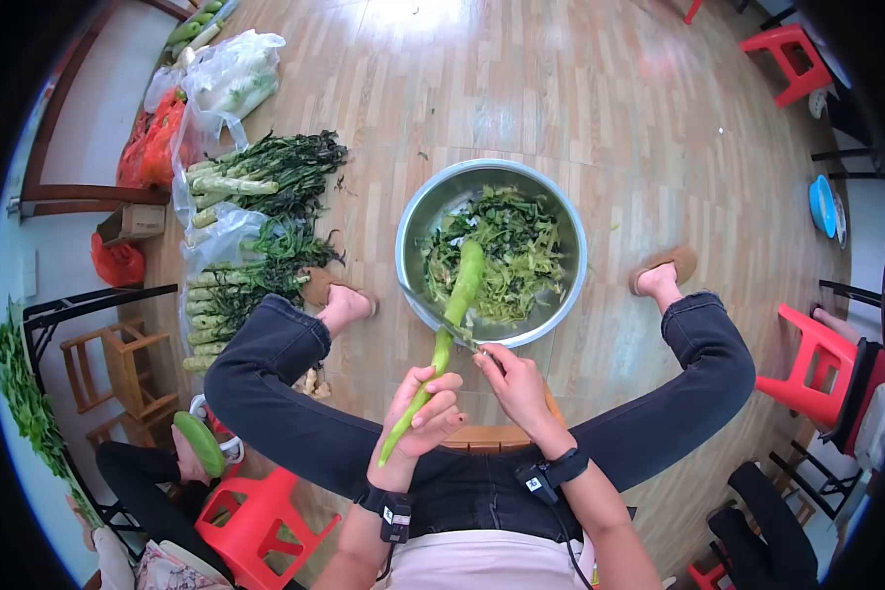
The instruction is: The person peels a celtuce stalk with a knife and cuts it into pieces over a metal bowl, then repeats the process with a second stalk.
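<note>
My left hand (424, 418) is closed round the thin lower end of a long, pale green peeled celtuce stem (469, 270). The stem's thick end leans out over a steel basin (580, 236) on the floor. Inside the basin lie green peelings and dark leaf scraps (511, 256). My right hand (517, 389) grips a knife (427, 308), its handle mostly hidden by the fingers. The blade lies across the stem just above my left hand, at the basin's near rim. Whether it is cutting in cannot be made out.
Leafy celtuce stalks (231, 285) lie in piles left of the basin, beside plastic bags (231, 79). Red stools (261, 526) stand at both sides, with other people seated nearby. A blue bowl (822, 205) is at the far right.
</note>
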